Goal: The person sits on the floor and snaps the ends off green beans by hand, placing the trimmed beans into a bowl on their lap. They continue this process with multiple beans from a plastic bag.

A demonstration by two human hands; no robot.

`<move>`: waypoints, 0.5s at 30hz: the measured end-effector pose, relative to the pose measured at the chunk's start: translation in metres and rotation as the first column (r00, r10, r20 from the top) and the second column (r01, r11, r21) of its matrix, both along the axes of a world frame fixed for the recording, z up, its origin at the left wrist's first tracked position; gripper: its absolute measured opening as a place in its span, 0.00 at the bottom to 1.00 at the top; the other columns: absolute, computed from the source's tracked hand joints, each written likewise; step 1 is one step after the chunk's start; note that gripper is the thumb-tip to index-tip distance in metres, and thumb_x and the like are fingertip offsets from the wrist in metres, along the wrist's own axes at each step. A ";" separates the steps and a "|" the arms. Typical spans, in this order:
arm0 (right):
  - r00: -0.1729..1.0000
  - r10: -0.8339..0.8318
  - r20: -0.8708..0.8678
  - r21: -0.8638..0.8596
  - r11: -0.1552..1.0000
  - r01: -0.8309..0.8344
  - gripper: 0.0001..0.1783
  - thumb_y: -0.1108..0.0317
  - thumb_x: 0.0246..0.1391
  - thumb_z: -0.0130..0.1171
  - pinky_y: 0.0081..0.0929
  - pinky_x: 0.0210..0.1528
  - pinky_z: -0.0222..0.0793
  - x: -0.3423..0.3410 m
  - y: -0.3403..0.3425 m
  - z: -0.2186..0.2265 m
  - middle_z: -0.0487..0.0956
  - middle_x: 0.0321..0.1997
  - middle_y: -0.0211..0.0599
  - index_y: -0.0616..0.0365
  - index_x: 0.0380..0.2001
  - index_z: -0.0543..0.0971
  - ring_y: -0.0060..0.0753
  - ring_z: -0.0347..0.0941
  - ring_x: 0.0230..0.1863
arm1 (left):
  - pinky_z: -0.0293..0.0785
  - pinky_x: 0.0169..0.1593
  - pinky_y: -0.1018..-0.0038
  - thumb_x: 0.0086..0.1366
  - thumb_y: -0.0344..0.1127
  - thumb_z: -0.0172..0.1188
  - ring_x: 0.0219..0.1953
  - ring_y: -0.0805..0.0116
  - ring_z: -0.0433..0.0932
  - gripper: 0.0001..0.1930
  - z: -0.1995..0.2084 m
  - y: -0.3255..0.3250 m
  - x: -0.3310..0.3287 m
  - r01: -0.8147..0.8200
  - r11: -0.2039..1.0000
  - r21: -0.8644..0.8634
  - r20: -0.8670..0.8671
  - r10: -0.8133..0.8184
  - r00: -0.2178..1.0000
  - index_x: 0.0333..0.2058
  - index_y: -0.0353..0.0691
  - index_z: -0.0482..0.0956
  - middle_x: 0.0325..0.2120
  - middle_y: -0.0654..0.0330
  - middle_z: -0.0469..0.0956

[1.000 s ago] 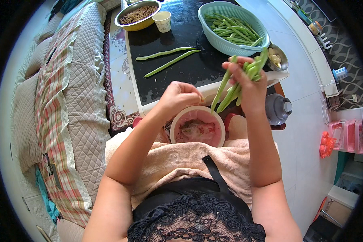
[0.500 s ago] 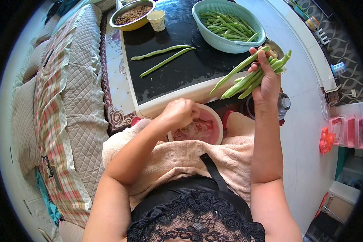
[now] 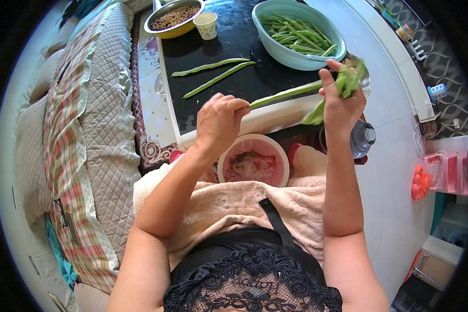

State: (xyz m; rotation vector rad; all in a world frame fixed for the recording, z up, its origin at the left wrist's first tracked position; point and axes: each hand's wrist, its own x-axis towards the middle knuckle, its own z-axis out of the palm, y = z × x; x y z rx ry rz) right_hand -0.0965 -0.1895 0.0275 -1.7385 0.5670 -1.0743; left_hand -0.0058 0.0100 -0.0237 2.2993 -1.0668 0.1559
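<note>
One long green bean [image 3: 286, 95] stretches level between my hands over the table's front edge. The fingertips of my left hand [image 3: 221, 117] pinch its left end. My right hand [image 3: 344, 106] grips its other end along with a bunch of green beans [image 3: 351, 80], smeared by motion. Below, a round white-rimmed bin with a pink lining [image 3: 253, 179] stands between my knees, with scraps at its bottom. Two single beans [image 3: 210, 67] lie apart on the black tabletop [image 3: 192, 112]. Beyond my right hand stands a light blue plastic basket [image 3: 296, 61] full of green beans.
At the far left of the table are a yellow metal bowl [image 3: 174, 34] of small brown pieces and a paper cup [image 3: 207, 27]. A grey-lidded container [image 3: 363, 138] stands by my right forearm. On the left is a sofa with a quilted cover [image 3: 106, 156].
My left hand has risen from over the bin to the table edge and taken one bean's end. That bean has swung from slanting to nearly level.
</note>
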 end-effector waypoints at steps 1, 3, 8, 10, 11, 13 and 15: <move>0.998 0.059 -0.013 -0.336 0.940 -0.060 0.14 0.77 0.47 0.65 0.26 0.32 0.73 0.004 -0.002 -0.007 0.81 0.35 0.34 0.50 0.38 0.82 0.28 0.77 0.30 | 0.73 0.39 0.65 0.56 0.34 0.63 0.33 0.61 0.76 0.05 0.000 0.001 0.001 -0.009 1.000 -0.022 0.061 0.010 0.998 0.31 0.43 0.85 0.25 0.63 0.79; 0.923 0.228 -0.310 -0.524 0.769 -0.366 0.14 0.77 0.42 0.62 0.35 0.35 0.74 -0.001 0.012 -0.008 0.80 0.35 0.35 0.50 0.35 0.82 0.40 0.79 0.34 | 0.72 0.42 0.66 0.54 0.33 0.63 0.34 0.62 0.75 0.05 0.005 0.001 0.002 0.033 0.998 0.052 0.239 -0.045 0.970 0.30 0.45 0.85 0.25 0.63 0.79; 0.770 0.232 -0.594 -0.516 0.625 -0.586 0.09 0.72 0.42 0.61 0.40 0.32 0.72 0.004 0.042 -0.022 0.78 0.32 0.34 0.50 0.31 0.79 0.46 0.77 0.33 | 0.69 0.45 0.66 0.49 0.30 0.62 0.35 0.63 0.74 0.08 0.010 0.001 -0.004 0.092 0.996 0.007 0.334 -0.089 0.939 0.30 0.48 0.85 0.26 0.63 0.78; 0.772 0.249 -0.585 -0.494 0.645 -0.583 0.09 0.72 0.42 0.60 0.40 0.32 0.72 0.002 0.042 -0.015 0.78 0.32 0.34 0.50 0.31 0.79 0.46 0.78 0.33 | 0.70 0.43 0.66 0.48 0.28 0.62 0.34 0.61 0.74 0.09 0.011 0.002 -0.005 0.103 0.990 -0.092 0.265 -0.076 0.961 0.30 0.44 0.85 0.26 0.63 0.78; 0.796 0.259 -0.547 -0.495 0.666 -0.557 0.09 0.73 0.42 0.61 0.40 0.32 0.72 0.003 0.044 -0.014 0.78 0.32 0.35 0.51 0.31 0.79 0.47 0.77 0.33 | 0.70 0.42 0.66 0.47 0.27 0.62 0.34 0.61 0.74 0.09 0.011 0.002 -0.005 0.084 0.986 -0.147 0.205 -0.053 0.977 0.30 0.43 0.85 0.26 0.63 0.78; 0.842 0.265 -0.471 -0.491 0.714 -0.499 0.10 0.74 0.40 0.62 0.39 0.32 0.72 0.003 0.049 -0.014 0.78 0.32 0.37 0.51 0.30 0.79 0.48 0.77 0.33 | 0.72 0.39 0.67 0.50 0.24 0.61 0.32 0.61 0.75 0.10 0.012 0.002 -0.004 0.052 0.975 -0.217 0.111 -0.028 0.993 0.32 0.40 0.84 0.27 0.61 0.79; 0.876 0.335 -0.348 -0.421 0.779 -0.465 0.10 0.74 0.41 0.64 0.36 0.31 0.72 0.007 0.049 -0.019 0.78 0.29 0.36 0.52 0.31 0.80 0.43 0.77 0.29 | 0.73 0.39 0.71 0.55 0.24 0.60 0.32 0.66 0.77 0.08 0.011 0.001 -0.007 -0.026 0.933 -0.360 -0.161 -0.034 0.986 0.34 0.38 0.84 0.27 0.61 0.80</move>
